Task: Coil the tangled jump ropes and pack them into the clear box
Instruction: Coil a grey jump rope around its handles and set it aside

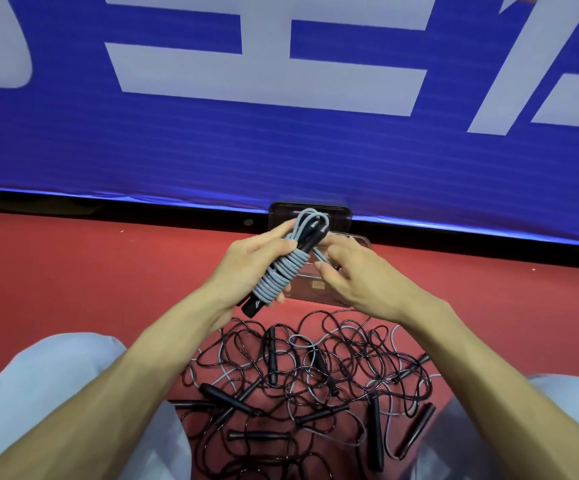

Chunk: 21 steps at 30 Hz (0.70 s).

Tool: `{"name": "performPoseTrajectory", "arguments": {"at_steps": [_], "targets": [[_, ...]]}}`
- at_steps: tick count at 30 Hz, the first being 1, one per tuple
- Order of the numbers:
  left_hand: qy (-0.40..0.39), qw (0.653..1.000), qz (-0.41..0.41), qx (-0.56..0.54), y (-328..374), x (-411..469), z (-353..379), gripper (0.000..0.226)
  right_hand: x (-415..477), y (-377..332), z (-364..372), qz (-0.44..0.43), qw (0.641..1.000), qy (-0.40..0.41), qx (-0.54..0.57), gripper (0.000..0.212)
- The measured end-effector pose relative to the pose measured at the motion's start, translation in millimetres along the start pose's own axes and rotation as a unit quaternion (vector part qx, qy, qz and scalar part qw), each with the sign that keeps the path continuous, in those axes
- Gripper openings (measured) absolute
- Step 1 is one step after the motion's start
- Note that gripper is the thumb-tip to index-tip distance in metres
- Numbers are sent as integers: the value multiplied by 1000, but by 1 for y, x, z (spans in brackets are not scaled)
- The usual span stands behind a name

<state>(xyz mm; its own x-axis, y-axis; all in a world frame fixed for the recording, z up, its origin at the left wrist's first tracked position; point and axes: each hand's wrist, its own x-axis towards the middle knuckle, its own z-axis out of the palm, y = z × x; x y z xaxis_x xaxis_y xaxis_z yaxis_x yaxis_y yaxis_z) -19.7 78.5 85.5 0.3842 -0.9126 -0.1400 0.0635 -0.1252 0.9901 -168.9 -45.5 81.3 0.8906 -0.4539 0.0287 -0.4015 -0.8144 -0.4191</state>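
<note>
1. Grey rope (277, 271), wound in tight turns round its black handles (250, 307), is held in the left hand (246, 265). The fingers and thumb curl around the bundle. Cord loops stick out at the far end and a handle tip shows at the near end.
2. Close beside it, the right hand (357, 275) has its thumb and forefinger closed on a loose grey strand that leads off the bundle.
3. Both hands are raised in front of the clear box (315, 298), which lies on the red floor (73, 271) at the foot of a blue banner (281, 150) with large white lettering. The hands and the bundle hide most of the box, so its contents cannot be made out.
4. Nearer the person, a pile (315, 375) of tangled ropes is spread on the floor. Most are thin dark cords, a few are pale grey, and black handles lie at all angles among them. The pile lies just on the near side of the box.
5. Pale blue trouser legs (56, 393) frame the pile on either side, with bare forearms reaching forward over them.
</note>
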Motion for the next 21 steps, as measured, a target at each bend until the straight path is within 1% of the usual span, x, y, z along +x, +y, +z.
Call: {"name": "performPoseTrajectory", "arguments": {"at_steps": [1, 3, 7, 9, 12, 14, 15, 16, 18, 19, 21], "targets": [[0, 1000, -3, -14, 0, 0, 1, 34, -1, -3, 0, 2, 1000, -12, -2, 32], [9, 1000, -5, -26, -1, 1, 3, 35, -3, -8, -1, 20, 999, -34, 33, 25], [66, 998, 1, -21, -3, 3, 3, 35, -5, -12, -9, 36, 998, -28, 44, 41], [95, 995, 12, -15, -5, 5, 2, 33, -5, -13, -10, 42, 997, -46, 54, 41], [129, 990, 26, 53, -15, 13, -4, 33, -5, -13, -6, 48, 995, -86, 18, 27], [156, 979, 43, 122, -20, 16, -10, 33, -6, -12, -4, 55, 994, -90, 8, 25], [174, 967, 55, 180, -21, 18, -14, 36, -7, -11, -5, 56, 995, -86, 6, 26], [193, 944, 69, 258, -21, 18, -16, 38, -7, -11, -7, 54, 995, -83, -1, 26], [223, 874, 98, 421, -19, 13, -16, 38, -10, -13, -12, 37, 995, -83, -29, 26], [224, 847, 113, 468, -17, 11, -15, 38, -12, -17, -15, 17, 995, -82, -55, 27], [193, 823, 131, 518, -18, 9, -12, 40, -17, -25, -19, -45, 988, -67, -132, 26]]}}
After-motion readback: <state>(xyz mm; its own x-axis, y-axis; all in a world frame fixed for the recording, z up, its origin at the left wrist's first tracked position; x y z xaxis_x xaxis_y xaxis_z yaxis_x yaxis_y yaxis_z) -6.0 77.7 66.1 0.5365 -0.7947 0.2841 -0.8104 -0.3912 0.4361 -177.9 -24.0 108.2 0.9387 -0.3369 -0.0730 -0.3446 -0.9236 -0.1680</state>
